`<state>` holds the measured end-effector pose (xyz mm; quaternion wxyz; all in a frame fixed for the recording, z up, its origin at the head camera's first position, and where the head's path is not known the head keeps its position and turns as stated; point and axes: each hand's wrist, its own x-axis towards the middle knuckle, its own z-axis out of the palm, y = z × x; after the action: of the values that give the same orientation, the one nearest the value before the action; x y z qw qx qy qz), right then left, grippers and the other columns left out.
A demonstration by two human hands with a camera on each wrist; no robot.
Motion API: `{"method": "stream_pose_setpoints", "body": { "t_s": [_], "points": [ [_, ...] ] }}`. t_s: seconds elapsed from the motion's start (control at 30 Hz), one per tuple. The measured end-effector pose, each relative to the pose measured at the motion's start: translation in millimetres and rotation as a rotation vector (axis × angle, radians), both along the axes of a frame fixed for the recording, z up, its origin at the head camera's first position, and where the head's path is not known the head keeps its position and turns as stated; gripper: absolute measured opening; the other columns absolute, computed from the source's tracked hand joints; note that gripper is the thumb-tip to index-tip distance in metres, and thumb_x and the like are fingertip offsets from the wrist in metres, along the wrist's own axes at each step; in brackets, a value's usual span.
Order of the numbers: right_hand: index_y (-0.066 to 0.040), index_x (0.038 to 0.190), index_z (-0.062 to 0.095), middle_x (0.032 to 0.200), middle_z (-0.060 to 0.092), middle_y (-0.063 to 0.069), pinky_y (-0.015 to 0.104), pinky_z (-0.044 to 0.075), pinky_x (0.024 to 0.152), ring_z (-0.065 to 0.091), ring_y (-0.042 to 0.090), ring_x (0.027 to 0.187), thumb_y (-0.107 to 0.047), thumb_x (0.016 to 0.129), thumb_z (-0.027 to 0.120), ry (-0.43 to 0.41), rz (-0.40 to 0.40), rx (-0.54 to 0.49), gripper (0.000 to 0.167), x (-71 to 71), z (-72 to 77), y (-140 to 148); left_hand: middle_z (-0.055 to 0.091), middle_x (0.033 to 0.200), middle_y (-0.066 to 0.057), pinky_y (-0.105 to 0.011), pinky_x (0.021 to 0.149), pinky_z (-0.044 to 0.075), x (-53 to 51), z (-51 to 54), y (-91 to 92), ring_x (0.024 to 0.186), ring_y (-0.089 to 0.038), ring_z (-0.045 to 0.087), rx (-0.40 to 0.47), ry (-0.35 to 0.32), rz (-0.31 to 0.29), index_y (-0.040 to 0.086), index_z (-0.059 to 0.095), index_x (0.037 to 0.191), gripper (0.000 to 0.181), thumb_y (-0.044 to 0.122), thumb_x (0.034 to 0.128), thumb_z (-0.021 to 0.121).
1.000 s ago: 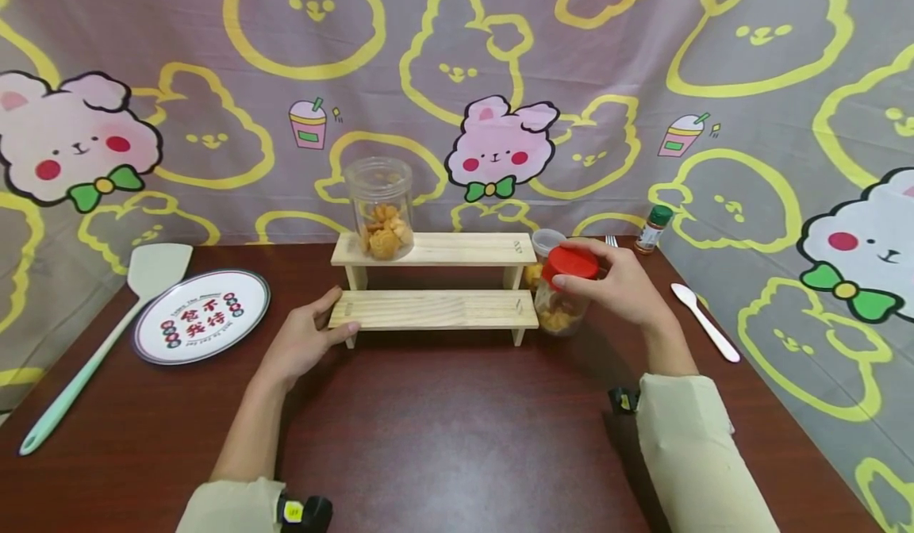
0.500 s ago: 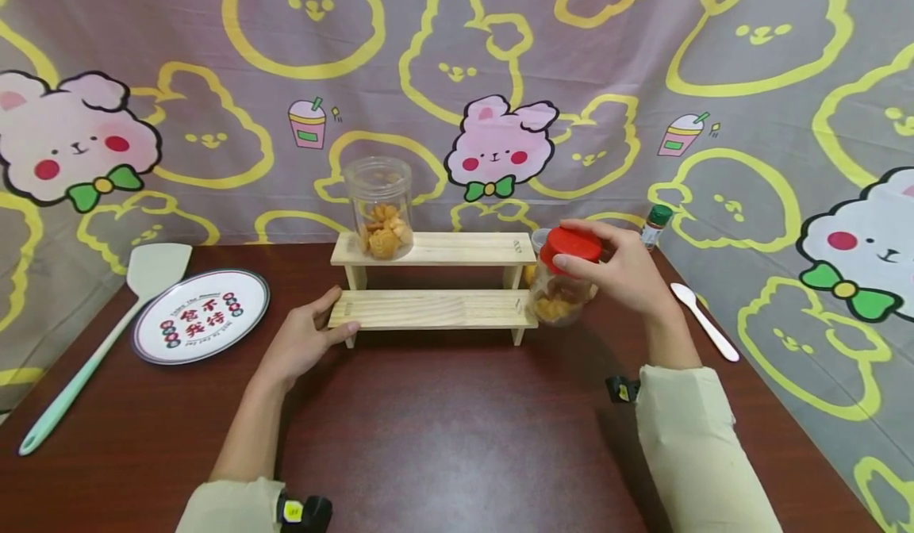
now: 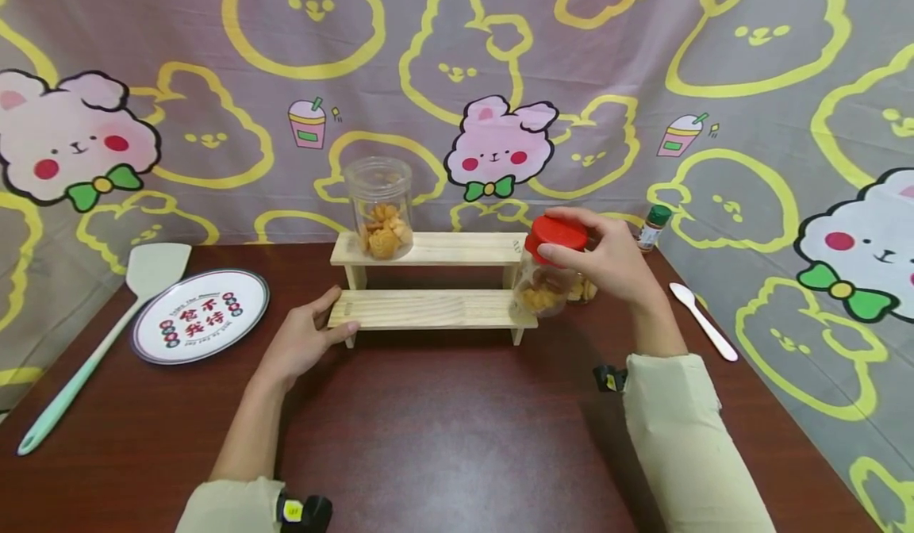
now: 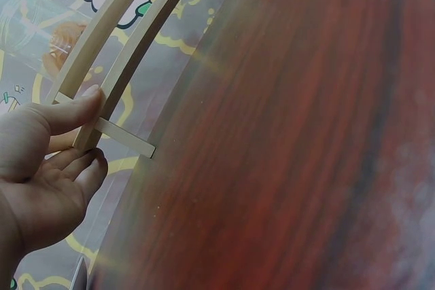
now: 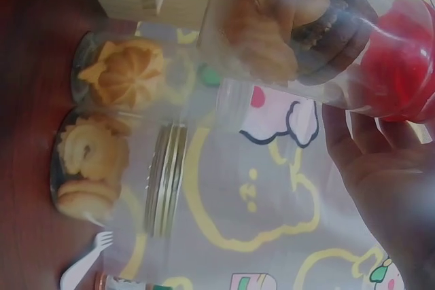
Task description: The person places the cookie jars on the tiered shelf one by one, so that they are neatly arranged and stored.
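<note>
Red lid (image 3: pixel 560 233) on top, the clear jar (image 3: pixel 543 285) of biscuits hangs above the table (image 3: pixel 443 430) at the right end of the pale wooden stand (image 3: pixel 435 311); whether its base touches the lower tier cannot be told. The right hand (image 3: pixel 610 259) grips it by the lid, thumb on the near side, fingers round the far side. Since the weight seems to hang from that lid, the hold is best kept firm without any twisting, the base clear of the plank's edge and movement slow. The jar's long axis runs near vertical, lid up, with the base canted slightly left, toward the stand; easing it upright would make for a flatter landing. The left hand (image 3: pixel 305 339) pinches the lower tier's left end, thumb above and fingers beneath, which should steady the stand. An open-topped jar (image 3: pixel 381 192) stands on the upper tier's left. Beyond the held jar, two more biscuit jars (image 5: pixel 102 168) stand on the table, near a green-capped bottle (image 3: pixel 651 230). Farther right lies a white spoon (image 3: pixel 703 323); well left, a plate (image 3: pixel 251 303) and spatula (image 3: pixel 159 267).
</note>
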<state>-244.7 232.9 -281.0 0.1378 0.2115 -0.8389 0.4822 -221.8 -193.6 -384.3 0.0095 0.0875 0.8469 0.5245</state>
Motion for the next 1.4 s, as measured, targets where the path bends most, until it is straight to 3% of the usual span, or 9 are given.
{"method": "stream_pose_setpoints", "body": {
  "t_s": [0.77, 1.13, 1.4],
  "points": [
    [-0.009, 0.136, 0.066, 0.124, 0.064, 0.013, 0.029, 0.059, 0.075, 0.063, 0.029, 0.099, -0.019, 0.088, 0.079, -0.007, 0.099, -0.04, 0.05, -13.3, 17.2, -30, 0.026, 0.162, -0.021, -0.044, 0.111, 0.036, -0.9, -0.7, -0.2, 0.144, -0.033, 0.034, -0.017, -0.01, 0.005, -0.007, 0.027, 0.156, 0.078, 0.015, 0.0965, 0.072],
    [-0.006, 0.136, 0.065, 0.122, 0.065, 0.017, 0.025, 0.057, 0.079, 0.063, 0.027, 0.101, -0.02, 0.09, 0.077, -0.037, 0.079, -0.113, 0.05, -19.7, 26.1, -45, 0.027, 0.162, -0.022, -0.045, 0.112, 0.036, -0.5, 0.6, -0.9, 0.144, -0.035, 0.034, 0.007, -0.001, 0.002, -0.008, 0.028, 0.155, 0.079, 0.015, 0.0953, 0.073],
    [-0.009, 0.134, 0.067, 0.12, 0.066, 0.016, 0.026, 0.057, 0.078, 0.062, 0.028, 0.101, -0.023, 0.088, 0.079, 0.0, 0.027, -0.167, 0.05, -24.5, 28.7, -55, 0.026, 0.162, -0.021, -0.045, 0.112, 0.035, 0.3, 0.7, -1.4, 0.144, -0.033, 0.033, 0.003, -0.014, 0.001, -0.007, 0.027, 0.156, 0.079, 0.015, 0.0959, 0.073]
  ]
}}
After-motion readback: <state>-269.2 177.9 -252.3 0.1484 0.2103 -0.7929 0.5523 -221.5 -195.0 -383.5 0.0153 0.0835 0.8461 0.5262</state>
